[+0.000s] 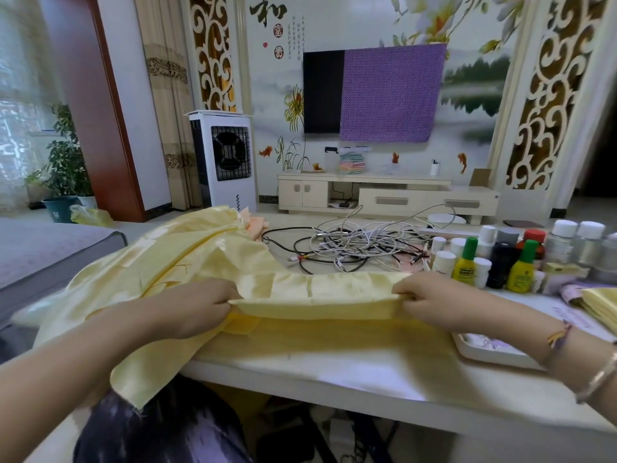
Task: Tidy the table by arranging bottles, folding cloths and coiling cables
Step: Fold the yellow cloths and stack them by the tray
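Living-room table (334,369): left hand (197,307) and right hand (434,304) each pinch a folded yellow cloth (314,295) edge; tangled cables (354,243), bottles (494,259) behind.

Wall TV (324,91), cabinet (384,195), fan unit (227,162)

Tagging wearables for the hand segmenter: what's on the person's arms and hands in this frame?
Both forearms are bare, no sleeves or gloves. The left hand and its wrist carry nothing visible. Behind the right hand, the wrist wears a braided string bracelet in purple and yellow, then a thin metallic bangle further up. No rings visible.
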A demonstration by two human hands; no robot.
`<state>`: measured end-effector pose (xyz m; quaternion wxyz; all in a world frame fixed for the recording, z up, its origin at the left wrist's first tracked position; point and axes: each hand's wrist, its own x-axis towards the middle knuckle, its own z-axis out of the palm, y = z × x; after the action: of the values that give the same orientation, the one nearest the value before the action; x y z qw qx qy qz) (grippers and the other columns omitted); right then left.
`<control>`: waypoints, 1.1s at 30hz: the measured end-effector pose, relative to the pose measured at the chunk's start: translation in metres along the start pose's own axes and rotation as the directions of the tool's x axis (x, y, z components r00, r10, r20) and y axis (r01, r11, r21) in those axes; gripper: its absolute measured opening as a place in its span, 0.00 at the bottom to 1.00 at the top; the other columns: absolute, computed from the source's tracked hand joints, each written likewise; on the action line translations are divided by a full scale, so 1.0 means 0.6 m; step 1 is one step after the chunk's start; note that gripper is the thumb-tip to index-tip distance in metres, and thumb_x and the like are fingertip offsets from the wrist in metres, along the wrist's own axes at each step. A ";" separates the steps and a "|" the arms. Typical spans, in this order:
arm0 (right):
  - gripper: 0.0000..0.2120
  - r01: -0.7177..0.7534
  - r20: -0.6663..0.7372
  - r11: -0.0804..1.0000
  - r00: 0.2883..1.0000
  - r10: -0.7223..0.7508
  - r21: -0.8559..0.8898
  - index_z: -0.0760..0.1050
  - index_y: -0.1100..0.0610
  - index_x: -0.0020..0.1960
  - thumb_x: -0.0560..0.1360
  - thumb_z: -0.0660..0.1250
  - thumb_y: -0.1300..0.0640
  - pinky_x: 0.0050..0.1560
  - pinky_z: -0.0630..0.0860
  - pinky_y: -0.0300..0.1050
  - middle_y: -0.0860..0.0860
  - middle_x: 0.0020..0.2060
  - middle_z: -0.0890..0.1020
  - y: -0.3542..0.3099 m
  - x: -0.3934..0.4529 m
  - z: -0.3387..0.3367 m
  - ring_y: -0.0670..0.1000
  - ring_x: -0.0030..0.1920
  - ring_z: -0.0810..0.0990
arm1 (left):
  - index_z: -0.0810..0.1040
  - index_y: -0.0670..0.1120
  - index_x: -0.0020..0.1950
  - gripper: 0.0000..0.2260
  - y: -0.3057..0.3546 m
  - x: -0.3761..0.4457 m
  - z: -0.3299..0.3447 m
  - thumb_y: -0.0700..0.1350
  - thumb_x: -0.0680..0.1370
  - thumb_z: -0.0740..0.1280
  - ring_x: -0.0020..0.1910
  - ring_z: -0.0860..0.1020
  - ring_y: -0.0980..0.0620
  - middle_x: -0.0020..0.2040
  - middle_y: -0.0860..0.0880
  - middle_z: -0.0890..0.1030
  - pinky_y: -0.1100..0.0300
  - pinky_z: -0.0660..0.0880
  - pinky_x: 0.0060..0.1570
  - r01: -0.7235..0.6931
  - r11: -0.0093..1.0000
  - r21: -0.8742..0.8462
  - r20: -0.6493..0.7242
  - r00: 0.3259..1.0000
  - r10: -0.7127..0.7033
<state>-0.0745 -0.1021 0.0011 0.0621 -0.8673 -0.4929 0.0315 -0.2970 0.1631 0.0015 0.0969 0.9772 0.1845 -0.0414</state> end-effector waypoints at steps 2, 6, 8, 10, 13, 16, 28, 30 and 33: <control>0.09 -0.005 0.004 0.998 1.000 0.005 0.064 0.67 0.55 0.36 0.74 0.59 0.62 0.42 0.69 0.50 0.54 0.38 0.74 0.004 0.009 -0.009 0.51 0.40 0.71 | 0.76 0.46 0.44 0.11 -0.002 0.010 -0.008 0.43 0.78 0.55 0.48 0.76 0.47 0.49 0.45 0.78 0.53 0.73 0.52 0.046 0.999 -0.028 -0.049 0.998 -0.048; 0.04 -0.063 -0.026 0.996 0.998 0.065 0.066 0.73 0.55 0.49 0.76 0.60 0.59 0.41 0.69 0.44 0.48 0.42 0.74 0.019 0.044 -0.005 0.48 0.43 0.73 | 0.78 0.44 0.53 0.10 -0.005 0.039 -0.012 0.42 0.78 0.59 0.52 0.77 0.45 0.54 0.42 0.79 0.57 0.71 0.46 0.151 0.988 -0.027 -0.137 0.979 -0.153; 0.06 -0.112 -0.074 0.992 0.990 0.117 0.060 0.75 0.59 0.49 0.76 0.60 0.59 0.46 0.75 0.49 0.51 0.46 0.77 0.029 0.068 0.002 0.53 0.46 0.77 | 0.75 0.49 0.58 0.11 -0.007 0.057 -0.014 0.45 0.78 0.60 0.52 0.76 0.49 0.55 0.49 0.78 0.57 0.74 0.48 0.237 0.970 0.055 -0.200 0.954 -0.221; 0.06 -0.151 -0.123 0.988 0.981 0.152 0.017 0.75 0.55 0.48 0.76 0.60 0.57 0.48 0.76 0.48 0.51 0.48 0.79 0.039 0.096 0.011 0.52 0.47 0.77 | 0.73 0.52 0.52 0.07 -0.013 0.082 -0.015 0.45 0.77 0.58 0.47 0.76 0.52 0.50 0.52 0.77 0.56 0.76 0.45 0.294 0.943 0.154 -0.277 0.929 -0.245; 0.06 -0.189 -0.178 0.980 0.969 0.174 -0.068 0.74 0.53 0.48 0.77 0.59 0.56 0.44 0.73 0.45 0.50 0.48 0.79 0.048 0.131 0.023 0.50 0.46 0.74 | 0.70 0.51 0.46 0.04 -0.016 0.115 -0.015 0.43 0.76 0.58 0.44 0.74 0.52 0.45 0.53 0.75 0.58 0.73 0.39 0.372 0.895 0.245 -0.335 0.899 -0.282; 0.08 -0.180 -0.189 0.978 0.969 0.158 -0.107 0.76 0.55 0.50 0.77 0.59 0.56 0.45 0.71 0.44 0.51 0.51 0.79 0.054 0.160 0.034 0.52 0.50 0.75 | 0.71 0.51 0.47 0.04 -0.015 0.136 -0.009 0.43 0.76 0.59 0.45 0.72 0.52 0.45 0.52 0.73 0.59 0.68 0.36 0.436 0.848 0.301 -0.317 0.885 -0.342; 0.06 -0.115 -0.206 0.979 0.975 0.079 -0.170 0.70 0.53 0.47 0.72 0.63 0.53 0.43 0.67 0.44 0.51 0.51 0.75 0.071 0.185 0.059 0.53 0.53 0.74 | 0.76 0.48 0.54 0.08 0.088 0.188 0.067 0.41 0.75 0.64 0.55 0.72 0.46 0.53 0.49 0.73 0.53 0.70 0.53 -0.246 0.966 0.083 -0.430 0.865 0.258; 0.08 -0.129 -0.158 0.976 0.982 0.101 -0.173 0.70 0.53 0.49 0.72 0.64 0.52 0.44 0.67 0.45 0.51 0.51 0.75 0.069 0.188 0.053 0.53 0.53 0.73 | 0.78 0.47 0.53 0.06 0.109 0.203 0.088 0.44 0.78 0.63 0.52 0.73 0.47 0.49 0.49 0.73 0.52 0.71 0.52 -0.314 0.947 -0.065 -0.425 0.868 0.258; 0.13 -0.143 -0.055 0.980 0.989 0.137 -0.137 0.69 0.53 0.50 0.70 0.66 0.48 0.50 0.73 0.48 0.50 0.49 0.74 0.072 0.191 0.040 0.52 0.50 0.72 | 0.77 0.50 0.57 0.10 0.124 0.220 0.111 0.51 0.79 0.62 0.53 0.72 0.49 0.50 0.51 0.72 0.52 0.72 0.54 -0.281 0.948 -0.149 -0.405 0.892 0.201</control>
<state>0.0183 -0.0238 -0.0278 0.0095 -0.9025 -0.4302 -0.0185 -0.1500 0.1283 -0.0659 0.1627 0.9663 0.0799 0.1829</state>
